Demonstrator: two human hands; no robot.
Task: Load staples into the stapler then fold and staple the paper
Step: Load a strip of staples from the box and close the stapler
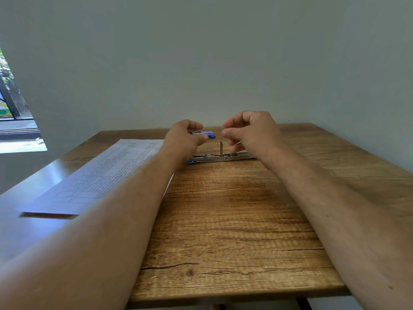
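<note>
The tabletop (pixel 234 220), a wood-grain surface, carries all task items. Progress is judged as early: the loading step is in hand, and neither folding nor stapling has begun.

The paper (pixel 107 173), a printed sheet with a table layout, lies flat and unfolded on the left part of the tabletop, partly crossed by the left forearm. No crease and no staple is visible on it. Folding and stapling therefore remain.

The stapler (pixel 221 157) lies opened out flat near the far middle of the tabletop, below and between the two hands. Its metal channel faces up, and a thin metal part stands upright at its middle. Whether any staples already sit in the channel is too small to tell. Judged state: opened for loading, not yet closed.

The left hand (pixel 185 136) is raised above the stapler. Its grip is a pinch, thumb and fingers curled round a small blue staple box (pixel 206 133).

The right hand (pixel 250 130) hovers just beside the box, apart from it. Its fingers are curled, with thumb and forefinger drawn near each other. Whether they hold a staple strip cannot be told at this size.

Remaining, by judgement:
1. Place staples in the channel.
2. Close the stapler.
3. Fold the paper.
4. Staple the fold.
</note>
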